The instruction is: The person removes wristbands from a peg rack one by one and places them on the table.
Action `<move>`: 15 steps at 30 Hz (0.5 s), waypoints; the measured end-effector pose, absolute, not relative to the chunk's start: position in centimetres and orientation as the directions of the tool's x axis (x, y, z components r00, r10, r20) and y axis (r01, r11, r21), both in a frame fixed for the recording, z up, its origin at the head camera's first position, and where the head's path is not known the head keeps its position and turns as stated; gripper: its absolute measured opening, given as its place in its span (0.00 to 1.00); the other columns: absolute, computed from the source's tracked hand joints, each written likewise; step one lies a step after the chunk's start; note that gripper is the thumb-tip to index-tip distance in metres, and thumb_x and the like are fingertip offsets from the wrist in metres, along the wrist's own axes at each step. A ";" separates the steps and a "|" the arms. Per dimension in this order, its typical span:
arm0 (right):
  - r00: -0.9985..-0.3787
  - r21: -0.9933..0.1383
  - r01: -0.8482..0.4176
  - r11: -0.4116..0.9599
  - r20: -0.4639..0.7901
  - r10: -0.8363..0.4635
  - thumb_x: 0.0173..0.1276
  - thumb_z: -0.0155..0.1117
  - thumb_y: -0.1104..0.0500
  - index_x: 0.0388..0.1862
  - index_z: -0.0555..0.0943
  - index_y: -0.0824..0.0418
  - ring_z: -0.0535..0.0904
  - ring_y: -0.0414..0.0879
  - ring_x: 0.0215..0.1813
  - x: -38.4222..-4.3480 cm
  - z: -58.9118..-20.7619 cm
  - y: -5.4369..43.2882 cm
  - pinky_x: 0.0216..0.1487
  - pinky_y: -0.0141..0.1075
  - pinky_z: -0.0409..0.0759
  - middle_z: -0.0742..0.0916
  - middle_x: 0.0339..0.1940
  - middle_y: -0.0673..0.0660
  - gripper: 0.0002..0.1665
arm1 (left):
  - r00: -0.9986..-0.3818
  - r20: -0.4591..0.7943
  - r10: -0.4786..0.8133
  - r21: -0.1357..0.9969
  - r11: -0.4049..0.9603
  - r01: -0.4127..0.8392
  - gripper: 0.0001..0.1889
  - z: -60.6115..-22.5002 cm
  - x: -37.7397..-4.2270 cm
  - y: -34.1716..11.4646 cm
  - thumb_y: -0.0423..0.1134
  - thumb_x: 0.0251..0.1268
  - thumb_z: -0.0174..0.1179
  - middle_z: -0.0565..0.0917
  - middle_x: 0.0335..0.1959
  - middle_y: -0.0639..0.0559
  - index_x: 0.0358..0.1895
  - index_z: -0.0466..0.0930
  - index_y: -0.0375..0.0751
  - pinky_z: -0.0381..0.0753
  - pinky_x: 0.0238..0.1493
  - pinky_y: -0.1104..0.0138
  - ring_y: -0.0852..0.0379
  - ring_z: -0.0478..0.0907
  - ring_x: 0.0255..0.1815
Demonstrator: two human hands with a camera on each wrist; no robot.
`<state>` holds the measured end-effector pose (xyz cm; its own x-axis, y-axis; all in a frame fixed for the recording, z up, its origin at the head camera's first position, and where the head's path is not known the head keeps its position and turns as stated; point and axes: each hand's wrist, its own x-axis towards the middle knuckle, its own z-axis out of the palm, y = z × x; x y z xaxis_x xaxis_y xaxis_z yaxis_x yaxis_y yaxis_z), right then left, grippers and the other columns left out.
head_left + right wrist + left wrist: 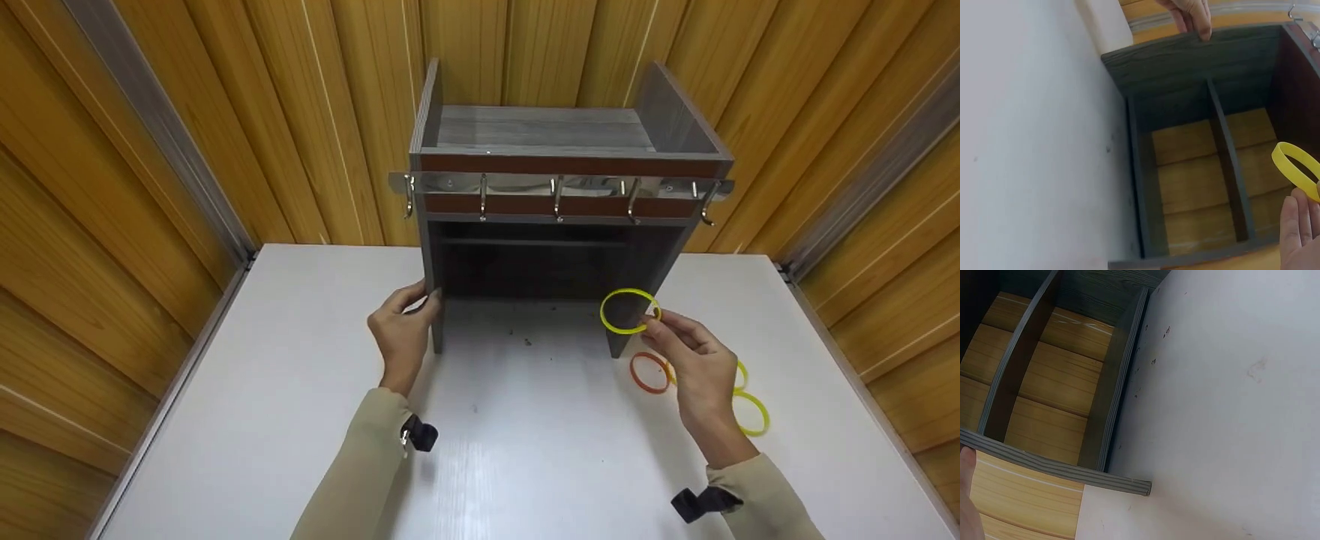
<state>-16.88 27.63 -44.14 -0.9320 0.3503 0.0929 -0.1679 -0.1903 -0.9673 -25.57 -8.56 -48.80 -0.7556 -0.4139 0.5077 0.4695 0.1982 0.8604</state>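
Observation:
A grey wooden shelf unit [433,255] stands on the white table, with a metal hook rail [525,184] across its upper front. My left hand [403,330] grips the edge of its left side panel, and the thumb lies on the inner face in the right wrist view. Between thumb and fingers, my right hand [703,375] pinches a yellow silicone wristband [628,290], held up in front of the right panel's lower part. That band [1291,170] also shows at the right edge of the right wrist view. Every hook I can see is bare.
On the table [525,465] by my right hand lie a red wristband [652,391] and several yellow wristbands [766,416], partly hidden by the hand. Wood-patterned walls [360,112] enclose the back and sides. Under its shelf board the unit is open at the front.

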 end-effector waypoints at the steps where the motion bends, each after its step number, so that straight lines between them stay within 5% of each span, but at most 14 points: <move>1: -0.931 -0.969 -0.163 -0.187 0.088 0.356 0.67 0.79 0.65 0.59 0.82 0.77 0.91 0.49 0.48 -16.7 -44.3 28.1 0.55 0.41 0.87 0.92 0.48 0.60 0.27 | -0.757 0.507 -0.412 0.861 0.201 0.467 0.11 -48.8 -25.5 -8.6 0.23 0.58 0.75 0.92 0.40 0.47 0.44 0.93 0.34 0.92 0.43 0.63 0.52 0.91 0.44; 15: -0.906 -0.960 -0.141 -0.243 0.026 0.422 0.66 0.77 0.71 0.55 0.85 0.74 0.92 0.48 0.45 -15.2 -46.9 33.5 0.52 0.38 0.88 0.93 0.44 0.60 0.19 | -0.746 0.526 -0.409 0.849 0.203 0.488 0.10 -48.8 -25.5 -8.5 0.23 0.59 0.75 0.92 0.40 0.46 0.43 0.92 0.32 0.91 0.42 0.65 0.51 0.91 0.44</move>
<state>-15.19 33.53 -46.87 -0.9063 0.4218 0.0260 -0.1406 -0.2429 -0.9598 -25.54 -8.54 -48.78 -0.7456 -0.4086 0.5264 0.4883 0.2026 0.8488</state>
